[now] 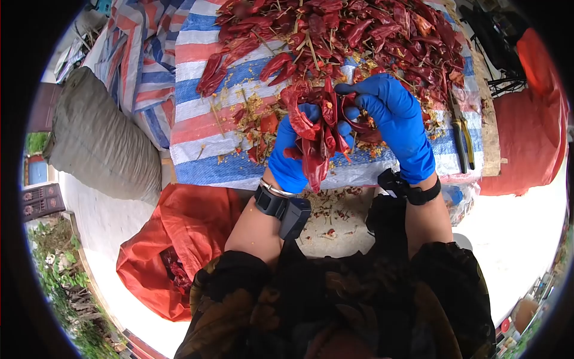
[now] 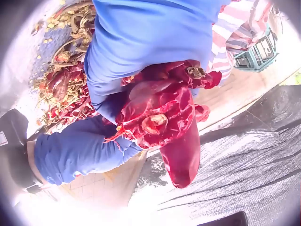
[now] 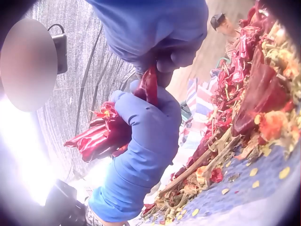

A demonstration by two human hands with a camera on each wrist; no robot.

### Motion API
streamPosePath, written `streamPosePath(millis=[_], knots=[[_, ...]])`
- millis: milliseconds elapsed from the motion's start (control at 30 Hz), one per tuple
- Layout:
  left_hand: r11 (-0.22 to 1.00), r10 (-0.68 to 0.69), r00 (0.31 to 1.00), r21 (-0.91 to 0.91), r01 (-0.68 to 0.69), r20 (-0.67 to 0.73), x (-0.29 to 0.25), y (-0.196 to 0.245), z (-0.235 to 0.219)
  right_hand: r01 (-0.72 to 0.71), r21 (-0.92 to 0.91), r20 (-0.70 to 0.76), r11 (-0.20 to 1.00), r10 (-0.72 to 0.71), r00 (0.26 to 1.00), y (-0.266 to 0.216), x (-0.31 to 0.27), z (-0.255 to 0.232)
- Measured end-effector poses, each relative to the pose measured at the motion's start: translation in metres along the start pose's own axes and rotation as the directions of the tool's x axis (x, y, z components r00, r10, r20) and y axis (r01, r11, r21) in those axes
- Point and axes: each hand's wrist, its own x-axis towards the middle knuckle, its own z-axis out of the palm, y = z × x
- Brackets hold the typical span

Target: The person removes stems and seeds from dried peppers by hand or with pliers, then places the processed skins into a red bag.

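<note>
My blue-gloved left hand (image 1: 289,152) grips a bunch of dried red chili peppers (image 1: 314,161), their wrinkled pods hanging past the fingers. In the left wrist view, one held pepper (image 2: 181,162) points down below the glove. Close on the right, my gloved right hand (image 1: 391,113) has its fingers bent at the bunch. The right wrist view has it pinching the upper end of a single red chili (image 3: 149,87), whose lower part meets the left hand (image 3: 150,127). Both hands are over the front of a striped sheet (image 1: 203,131), where seeds and stems lie scattered.
A large heap of dried chilies (image 1: 359,30) covers the back of the sheet. Yellow-and-black-handled pliers (image 1: 460,134) lie at the right edge. A grey sack (image 1: 107,137) stands left, an open red bag (image 1: 179,233) with chilies front left, and another red sack (image 1: 532,131) right.
</note>
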Motion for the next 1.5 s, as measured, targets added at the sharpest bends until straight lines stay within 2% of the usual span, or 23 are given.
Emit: streamPosePath(millis=[133,200,267,333,367,400,433,467,567,667,733,800,867,933,1033,1100,1133,1233,1267,1333,1400,1467,1500], knots=[[0.994,0.014,0.996,0.109,-0.024,0.089,-0.002,0.003,0.0,-0.011,-0.094,-0.125,0.995,-0.001,0.992,0.008,-0.002,-0.003],[0.918,0.012,0.99,0.395,0.043,-0.137,-0.005,0.002,0.007,-0.037,-0.067,-0.139,0.997,0.027,0.99,0.007,-0.002,-0.001],[0.947,-0.048,0.989,0.309,0.09,-0.14,-0.004,0.001,0.002,-0.077,-0.107,-0.144,0.991,0.061,0.988,0.015,-0.005,0.001],[0.991,0.063,0.994,0.122,-0.052,-0.09,-0.002,-0.001,0.002,-0.114,-0.024,-0.116,0.993,0.11,0.987,0.005,-0.004,-0.007],[0.999,0.046,0.999,-0.016,-0.046,-0.02,0.0,0.003,-0.004,-0.087,-0.107,-0.174,0.99,0.067,0.982,0.004,-0.005,-0.016],[0.997,0.064,0.997,-0.045,-0.067,-0.051,0.0,0.005,-0.008,-0.062,-0.189,-0.225,0.98,0.018,0.974,0.003,-0.004,-0.028],[0.994,0.083,0.997,-0.07,-0.083,-0.001,0.001,0.007,-0.012,-0.143,-0.318,-0.263,0.937,0.058,0.963,0.001,-0.007,-0.044],[0.99,0.106,0.993,-0.094,-0.102,0.048,0.001,0.01,-0.013,-0.149,-0.553,-0.314,0.819,-0.04,0.948,0.004,-0.012,-0.06],[0.991,0.083,0.993,-0.108,-0.074,0.085,-0.001,0.016,-0.01,-0.345,-0.757,-0.446,0.555,-0.051,0.894,0.03,-0.037,-0.112],[0.978,0.083,0.989,-0.2,-0.057,0.123,-0.004,0.017,-0.011,-0.502,-0.795,-0.536,0.341,-0.008,0.844,0.05,-0.071,-0.147],[0.977,0.108,0.983,-0.199,-0.077,0.151,-0.003,0.017,-0.011,-0.587,-0.769,-0.569,0.255,0.148,0.809,0.064,-0.09,-0.16],[0.963,0.09,0.971,-0.268,-0.028,0.221,-0.003,0.017,-0.011,-0.601,-0.78,-0.569,0.174,0.203,0.797,0.07,-0.099,-0.164],[0.948,0.108,0.974,-0.314,-0.042,0.197,-0.007,0.013,-0.002,-0.657,-0.737,-0.617,0.159,0.238,0.75,0.064,-0.1,-0.164],[0.949,0.121,0.989,-0.303,-0.089,0.086,-0.011,0.011,-0.006,-0.669,-0.719,-0.631,0.187,0.228,0.741,0.067,-0.104,-0.167],[0.949,0.122,0.991,-0.297,-0.102,0.052,-0.017,0.007,-0.002,-0.679,-0.706,-0.627,0.202,0.269,0.732,0.065,-0.106,-0.167],[0.949,0.129,0.991,-0.292,-0.115,0.03,-0.018,0.008,-0.004,-0.689,-0.621,-0.605,0.372,0.332,0.724,0.053,-0.105,-0.167],[0.95,0.132,0.991,-0.29,-0.118,0.03,-0.018,0.009,-0.003,-0.688,-0.621,-0.603,0.376,0.331,0.726,0.036,-0.101,-0.159],[0.95,0.101,0.992,-0.302,-0.074,0.073,-0.018,0.009,-0.003,-0.511,-0.666,-0.506,0.544,0.173,0.845,0.0,-0.093,-0.139],[0.947,0.098,0.992,-0.313,-0.067,0.085,-0.019,0.008,-0.003,-0.511,-0.666,-0.503,0.543,0.179,0.846,-0.005,-0.09,-0.135],[0.943,0.096,0.991,-0.326,-0.062,0.089,-0.02,0.007,-0.003,-0.389,-0.375,-0.521,0.842,0.156,0.839,-0.02,-0.08,-0.119],[0.935,0.056,0.989,-0.356,-0.004,0.136,-0.023,0.007,-0.003,-0.469,-0.342,-0.541,0.814,0.238,0.807,-0.036,-0.071,-0.101],[0.927,0.124,0.987,-0.367,-0.079,0.1,-0.023,0.004,0.001,-0.552,0.075,-0.299,0.831,0.546,0.782,-0.037,-0.069,-0.087],[0.934,0.109,0.986,-0.352,-0.057,0.128,-0.024,0.005,0.0,-0.574,0.139,-0.212,0.807,0.591,0.779,-0.041,-0.069,-0.083]])
